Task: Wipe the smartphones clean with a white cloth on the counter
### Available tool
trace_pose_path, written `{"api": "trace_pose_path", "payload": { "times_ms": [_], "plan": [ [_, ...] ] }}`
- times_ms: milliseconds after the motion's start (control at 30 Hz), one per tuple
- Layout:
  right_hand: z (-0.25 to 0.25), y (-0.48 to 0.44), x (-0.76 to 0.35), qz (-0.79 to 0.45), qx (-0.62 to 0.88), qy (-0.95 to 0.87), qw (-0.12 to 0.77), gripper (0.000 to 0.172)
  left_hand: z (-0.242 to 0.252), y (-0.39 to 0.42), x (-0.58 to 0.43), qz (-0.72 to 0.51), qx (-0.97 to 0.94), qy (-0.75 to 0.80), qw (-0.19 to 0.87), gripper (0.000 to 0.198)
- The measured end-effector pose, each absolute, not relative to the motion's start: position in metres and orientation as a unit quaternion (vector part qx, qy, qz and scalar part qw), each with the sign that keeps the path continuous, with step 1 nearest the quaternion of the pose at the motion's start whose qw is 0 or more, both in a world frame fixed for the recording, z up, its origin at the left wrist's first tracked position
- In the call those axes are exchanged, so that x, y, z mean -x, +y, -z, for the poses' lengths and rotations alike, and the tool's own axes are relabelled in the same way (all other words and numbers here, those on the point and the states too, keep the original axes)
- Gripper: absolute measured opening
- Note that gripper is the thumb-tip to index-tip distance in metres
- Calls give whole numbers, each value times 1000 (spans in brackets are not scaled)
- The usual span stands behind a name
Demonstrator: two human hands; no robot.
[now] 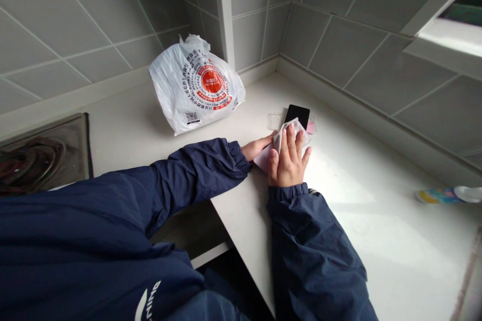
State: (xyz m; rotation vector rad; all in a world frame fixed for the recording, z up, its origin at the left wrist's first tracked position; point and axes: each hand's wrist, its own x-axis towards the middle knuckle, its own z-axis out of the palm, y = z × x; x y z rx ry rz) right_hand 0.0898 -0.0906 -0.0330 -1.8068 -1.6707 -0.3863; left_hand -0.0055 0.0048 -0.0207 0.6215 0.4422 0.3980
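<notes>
At the centre of the frame, near the edge of a white counter (361, 220), the two hands sit close together. The left hand (256, 148) comes in from the left, its fingers curled around a flat pink piece (262, 159) that could be a phone case or a card; the picture does not settle which. The right hand (288, 158) lies over it, fingers spread and partly bent, pressing a crumpled white cloth (283, 135) onto the pink piece. Just beyond the fingers, a black smartphone (297, 116) lies on a transparent plastic case (276, 121), with a bit of pink (310, 127) beside it. Both arms wear navy jacket sleeves (312, 256).

At the upper left of the counter, a white plastic bag (196, 85) with a red round print slumps against the grey tiled wall (339, 45). A metal stove burner (41, 153) shows at the far left, and a colourful bottle (439, 195) lies at the right edge.
</notes>
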Motion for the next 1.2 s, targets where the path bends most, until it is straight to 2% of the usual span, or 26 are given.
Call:
{"api": "trace_pose_path", "payload": {
  "times_ms": [367,600,767,933,1200],
  "plan": [
    [34,-89,-95,126,719,-590,343,66,13,2,9,-111,-335,229,907,66],
    [36,-88,-91,121,699,-634,308,63,18,6,7,-202,-299,197,912,59],
    [35,-89,-87,110,676,-666,295,57,8,2,3,-217,-232,189,929,66],
    [33,-90,-82,114,646,-692,302,55,-3,2,5,-182,-210,198,940,80],
    [28,-92,-74,90,580,-743,322,45,2,17,18,-205,-210,173,940,83]
  ]
}}
